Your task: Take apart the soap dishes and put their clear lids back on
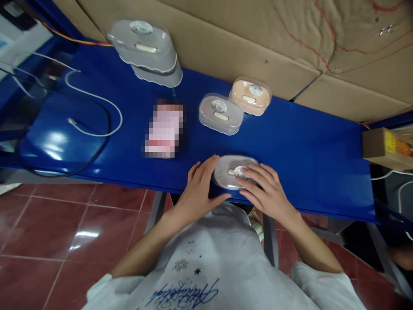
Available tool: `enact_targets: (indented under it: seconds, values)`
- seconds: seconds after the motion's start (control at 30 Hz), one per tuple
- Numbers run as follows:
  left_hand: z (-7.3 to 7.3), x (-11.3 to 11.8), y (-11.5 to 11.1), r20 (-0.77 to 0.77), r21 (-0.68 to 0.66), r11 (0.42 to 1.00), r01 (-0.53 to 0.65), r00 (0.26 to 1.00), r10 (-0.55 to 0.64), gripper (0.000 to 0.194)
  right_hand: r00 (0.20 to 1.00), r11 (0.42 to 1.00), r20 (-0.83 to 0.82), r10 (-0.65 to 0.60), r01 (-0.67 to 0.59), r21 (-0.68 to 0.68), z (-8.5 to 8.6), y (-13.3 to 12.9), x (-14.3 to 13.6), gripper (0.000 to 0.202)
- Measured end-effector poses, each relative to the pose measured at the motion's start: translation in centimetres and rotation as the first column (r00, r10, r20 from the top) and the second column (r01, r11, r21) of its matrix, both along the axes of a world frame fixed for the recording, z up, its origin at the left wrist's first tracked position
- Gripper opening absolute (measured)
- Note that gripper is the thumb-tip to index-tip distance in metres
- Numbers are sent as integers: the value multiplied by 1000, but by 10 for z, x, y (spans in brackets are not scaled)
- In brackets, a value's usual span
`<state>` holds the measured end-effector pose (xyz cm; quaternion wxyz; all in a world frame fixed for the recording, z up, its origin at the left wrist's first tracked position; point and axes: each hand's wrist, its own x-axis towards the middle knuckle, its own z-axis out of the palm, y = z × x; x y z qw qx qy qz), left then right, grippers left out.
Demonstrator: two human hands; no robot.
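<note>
Head cam above tbl, faces fwd/down; L hand, R hand near.

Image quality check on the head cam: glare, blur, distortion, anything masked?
Head view: white glare on the blue table's left end and floor tiles; phone-shaped patch pixelated; wide-angle stretch toward edges; lettering on the lid stickers too soft to read.

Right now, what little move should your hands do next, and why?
I'd probably nudge the nearest grey box a bit away from the front edge of the blue table: it sits close to that edge, with the left hand at one end and the right hand over its top.
</note>
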<state>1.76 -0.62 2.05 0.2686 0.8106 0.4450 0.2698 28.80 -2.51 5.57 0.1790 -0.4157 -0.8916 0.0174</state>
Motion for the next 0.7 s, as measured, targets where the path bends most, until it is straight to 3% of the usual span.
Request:
enact_targets:
  seconds: [0.1, 0.23, 0.33, 0.47, 0.6, 0.7]
  values:
    - [15, -4, 14, 9, 21, 1000, 17, 1000, -17, 88, 994, 993, 8, -113, 112, 26, 1, 18, 24, 44]
    - [29, 3, 50, -139, 199, 980, 12, 990, 16, 73, 949, 947, 28, -315, 313, 69, 2, 51, 62, 53]
    - [32, 14, 75, -229, 254, 967, -17, 970, 77, 72, 919, 915, 26, -393, 388, 108, 9, 72, 64, 62]
    - [34, 21, 79, -263, 271, 963, -11, 961, 85, 63, 963, 962, 25, -269, 266, 66, 18, 85, 29, 59]
    - [35, 13, 56, -221, 330, 942, 65, 975, 11, 54, 997, 997, 74, -35, 39, -64, 13, 83, -8, 61]
    - [30, 0, 40, -145, 332, 943, 20, 989, 30, 62, 996, 996, 80, 41, -34, -86, 7, 69, -18, 56]
